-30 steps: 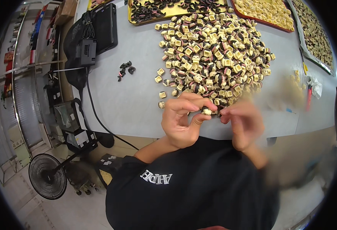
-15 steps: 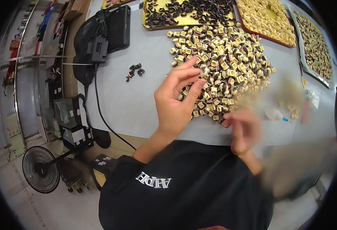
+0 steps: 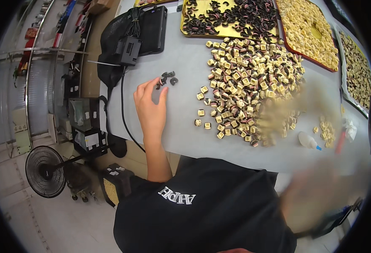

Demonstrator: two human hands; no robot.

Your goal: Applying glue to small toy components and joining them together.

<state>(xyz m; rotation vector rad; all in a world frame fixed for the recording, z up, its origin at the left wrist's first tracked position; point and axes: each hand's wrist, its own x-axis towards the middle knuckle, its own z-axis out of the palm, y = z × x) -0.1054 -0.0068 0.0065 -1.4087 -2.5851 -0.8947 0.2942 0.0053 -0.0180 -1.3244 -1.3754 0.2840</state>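
My left hand [image 3: 152, 103] reaches over the left part of the table, thumb and index finger apart. Its fingertips are at a few small black curved pieces [image 3: 173, 81], some with a pink edge, and one piece lies between the fingertips. A skin-toned blur [image 3: 303, 194] at the lower right may be my right hand or arm; its fingers cannot be made out. To the right of my left hand spreads a large heap of small cream, square, hollowed pieces [image 3: 246, 80], many joined with black and pink parts. Several lie loose at its left edge.
Behind the heap stand a yellow tray [image 3: 188, 30] of black curved pieces, a red-rimmed tray [image 3: 336, 69] of cream pieces and another tray [image 3: 364, 110]. A blue-tipped bottle [image 3: 307, 140] lies right. A black device [image 3: 155, 38] and cable [image 3: 123, 105] are left. Smudges blur the right side.
My left hand has gone from the heap leftward to the black curved pieces; the cream piece it held is no longer in its fingers. My right hand has left the heap's near edge.
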